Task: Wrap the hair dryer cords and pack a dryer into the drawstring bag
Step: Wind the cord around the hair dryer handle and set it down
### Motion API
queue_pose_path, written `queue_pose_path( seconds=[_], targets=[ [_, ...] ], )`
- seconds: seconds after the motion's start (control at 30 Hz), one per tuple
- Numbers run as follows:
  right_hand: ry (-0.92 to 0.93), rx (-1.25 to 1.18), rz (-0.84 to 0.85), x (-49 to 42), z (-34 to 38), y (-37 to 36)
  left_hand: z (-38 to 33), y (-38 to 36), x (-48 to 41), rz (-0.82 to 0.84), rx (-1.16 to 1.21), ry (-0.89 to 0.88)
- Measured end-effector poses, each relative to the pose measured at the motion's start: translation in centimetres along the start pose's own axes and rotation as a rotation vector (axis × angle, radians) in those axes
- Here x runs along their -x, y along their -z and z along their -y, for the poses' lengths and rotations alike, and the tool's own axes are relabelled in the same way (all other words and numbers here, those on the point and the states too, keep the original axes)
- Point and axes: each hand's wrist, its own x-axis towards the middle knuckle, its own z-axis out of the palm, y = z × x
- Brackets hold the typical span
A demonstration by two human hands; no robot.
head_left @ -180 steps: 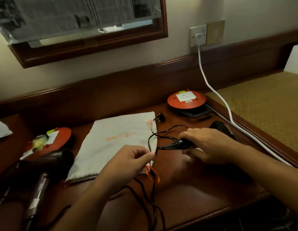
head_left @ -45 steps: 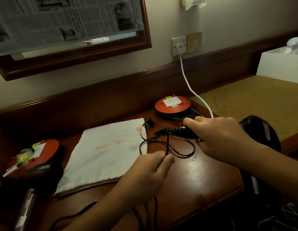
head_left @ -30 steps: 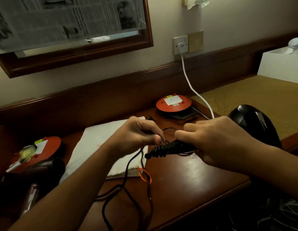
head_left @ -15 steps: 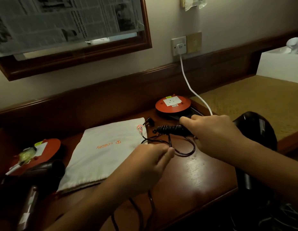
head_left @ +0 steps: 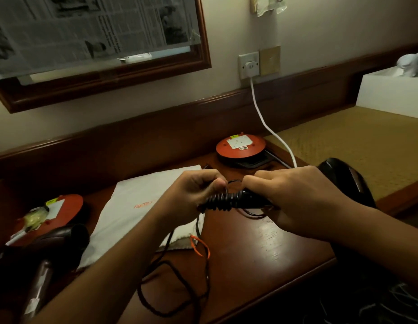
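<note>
My right hand [head_left: 294, 197] grips the handle of a black hair dryer [head_left: 346, 181], whose head sticks out to the right behind my wrist. Its ribbed cord sleeve [head_left: 223, 202] points left between my hands. My left hand [head_left: 191, 195] pinches the thin black cord [head_left: 170, 277] just above that sleeve; the slack loops down over the desk front. A white drawstring bag [head_left: 137, 206] with orange lettering lies flat behind my left hand, an orange drawstring [head_left: 201, 246] at its near corner. A second dark dryer [head_left: 46, 253] lies at the lower left.
Two round orange socket units sit on the wooden desk [head_left: 261, 249], one at the back [head_left: 240, 147], one at the left [head_left: 56, 211]. A white cable [head_left: 266, 122] runs from the wall socket [head_left: 249, 65] down to the desk. A woven mat [head_left: 367, 146] and white box [head_left: 390, 94] lie right.
My left hand has risen from the desk with the cord and come up against the sleeve beside my right hand. The dryer's handle is tilted lower and nearer to me.
</note>
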Motion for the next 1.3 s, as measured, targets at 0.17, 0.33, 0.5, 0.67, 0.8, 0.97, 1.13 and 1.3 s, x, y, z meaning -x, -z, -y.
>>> queue_pose_path(
  seconds=[0.17, 0.33, 0.5, 0.67, 0.8, 0.97, 1.13, 1.3],
  targets=[
    [-0.180, -0.014, -0.004, -0.4, -0.2, -0.6, -0.9, -2.7, 2.3, -0.039, -0.024, 0.225],
    [-0.260, 0.072, 0.042, -1.2, -0.7, -1.5, -3.9, -3.4, 4.7, 0.071, -0.643, 0.005],
    [-0.040, 0.078, 0.143, -1.5, 1.6, -1.9, -5.0, 0.8, 1.9, -0.041, -0.734, -0.234],
    [0.091, 0.036, 0.053, -0.9, 3.3, -0.8, -2.9, 3.2, -0.9, -0.162, -0.371, -0.109],
    [0.158, 0.038, 0.000, -0.6, 3.2, 0.3, -1.7, 1.2, -1.9, -0.110, -0.177, -0.034],
    [0.132, 0.004, 0.047, -0.3, 3.6, -0.8, -1.9, -0.4, -3.0, -0.167, -0.036, -0.044],
    [0.013, -0.082, 0.015, -0.1, 2.3, -0.3, -0.3, -1.2, -2.4, -0.229, 0.134, 0.075],
    [-0.180, -0.151, -0.003, -0.4, 1.6, 0.1, 0.7, -3.5, 0.5, -0.246, 0.040, 0.309]
  ],
)
